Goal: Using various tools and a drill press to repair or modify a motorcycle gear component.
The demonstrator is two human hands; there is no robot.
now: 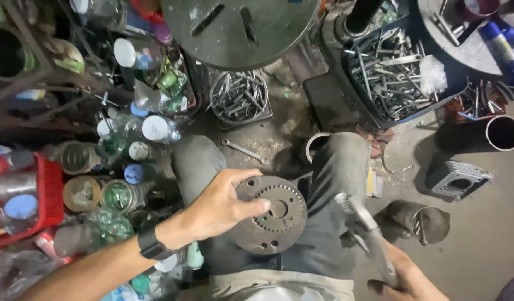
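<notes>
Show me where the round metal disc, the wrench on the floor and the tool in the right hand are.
Round metal disc [276, 220], head view, on its flat face below the centre hole.
Wrench [243, 150], head view, middle of its shaft.
Tool [364, 220], head view, on its blurred metal shaft above the right hand [407, 281].

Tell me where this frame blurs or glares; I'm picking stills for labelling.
Head view: the metal tool in the right hand is motion-blurred; the left hand and round toothed plate are sharp. Bottle caps at left glare white; the upper left sits in deep shadow.
</notes>
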